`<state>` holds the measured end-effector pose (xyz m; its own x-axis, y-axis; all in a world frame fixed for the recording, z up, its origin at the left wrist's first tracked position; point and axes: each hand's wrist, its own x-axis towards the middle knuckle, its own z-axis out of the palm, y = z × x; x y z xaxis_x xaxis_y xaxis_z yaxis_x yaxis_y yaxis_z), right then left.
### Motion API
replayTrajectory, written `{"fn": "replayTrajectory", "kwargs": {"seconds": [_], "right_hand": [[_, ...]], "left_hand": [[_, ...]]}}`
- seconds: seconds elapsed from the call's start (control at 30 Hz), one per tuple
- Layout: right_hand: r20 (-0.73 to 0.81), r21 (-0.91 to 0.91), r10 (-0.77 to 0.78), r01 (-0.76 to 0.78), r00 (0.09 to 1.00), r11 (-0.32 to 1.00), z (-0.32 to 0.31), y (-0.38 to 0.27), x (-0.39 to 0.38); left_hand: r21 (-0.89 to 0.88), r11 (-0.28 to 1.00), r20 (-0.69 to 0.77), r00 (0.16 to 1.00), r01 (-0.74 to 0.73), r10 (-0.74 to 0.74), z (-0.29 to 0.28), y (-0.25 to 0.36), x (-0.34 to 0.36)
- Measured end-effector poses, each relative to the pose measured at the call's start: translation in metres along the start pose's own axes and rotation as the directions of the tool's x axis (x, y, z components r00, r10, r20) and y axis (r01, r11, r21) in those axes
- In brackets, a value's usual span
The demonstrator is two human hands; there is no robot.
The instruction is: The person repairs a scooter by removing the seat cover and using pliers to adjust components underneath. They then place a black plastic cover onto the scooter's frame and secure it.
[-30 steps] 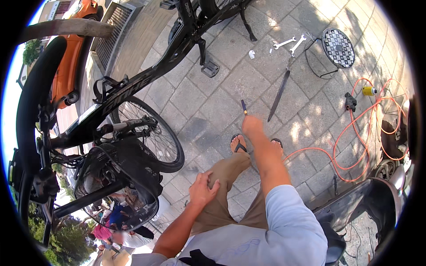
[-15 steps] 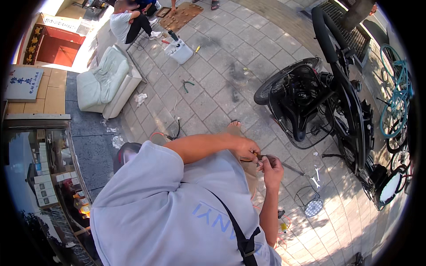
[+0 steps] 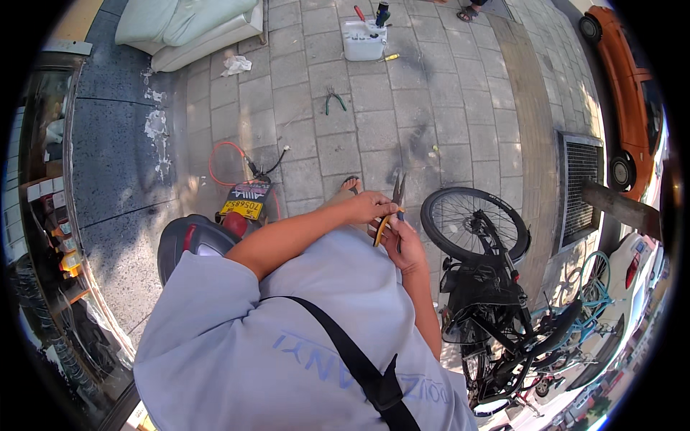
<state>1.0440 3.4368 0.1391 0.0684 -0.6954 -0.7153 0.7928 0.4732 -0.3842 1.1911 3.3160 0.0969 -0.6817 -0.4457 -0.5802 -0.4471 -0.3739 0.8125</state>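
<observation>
My right hand [image 3: 407,246] is closed around the handles of a pair of pliers [image 3: 398,191], one yellow and one dark. Its long pointed jaws face away from me, slightly apart. Closed too, my left hand [image 3: 368,207] meets the pliers near the pivot with its thumb and fingertips. Its curled fingers are partly hidden, so I cannot see whether a small part lies in them. Both hands are in front of my belly, above the paving. Past them on the ground lies a second pair of pliers [image 3: 335,103] with green handles.
A black bicycle [image 3: 496,287] is on the right, its wheel [image 3: 474,224] near my hands. To the left are a scooter's rear [image 3: 243,210] and an orange cable [image 3: 215,161]. Farther off are a white container [image 3: 364,42], a yellow screwdriver [image 3: 391,57], a pale sofa [image 3: 208,39] and a drain grate [image 3: 581,185].
My view has turned and shifted, bringing a scooter and an orange car into sight. My hands have moved left in the picture, and the pliers between them now show plainly.
</observation>
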Motion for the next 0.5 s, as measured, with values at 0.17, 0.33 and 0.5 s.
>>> {"fn": "replayTrajectory", "kwargs": {"seconds": [0.17, 0.33, 0.5], "right_hand": [[-0.062, -0.373, 0.222, -0.229, 0.973, 0.899, 0.033, -0.041, 0.127], [-0.020, -1.000, 0.007, -0.020, 1.000, 0.005, 0.054, -0.080, 0.284], [-0.010, -0.811, -0.090, -0.061, 0.996, -0.582, 0.061, -0.073, 0.472]], "left_hand": [[-0.122, 0.993, -0.369, 0.928, 0.005, -0.050, -0.095, -0.082, 0.044], [-0.482, 0.858, -0.529, 0.722, 0.175, -0.445, -0.177, -0.080, 0.019], [-0.316, 0.935, -0.817, 0.455, 0.159, -0.354, -0.216, -0.127, 0.035]]}}
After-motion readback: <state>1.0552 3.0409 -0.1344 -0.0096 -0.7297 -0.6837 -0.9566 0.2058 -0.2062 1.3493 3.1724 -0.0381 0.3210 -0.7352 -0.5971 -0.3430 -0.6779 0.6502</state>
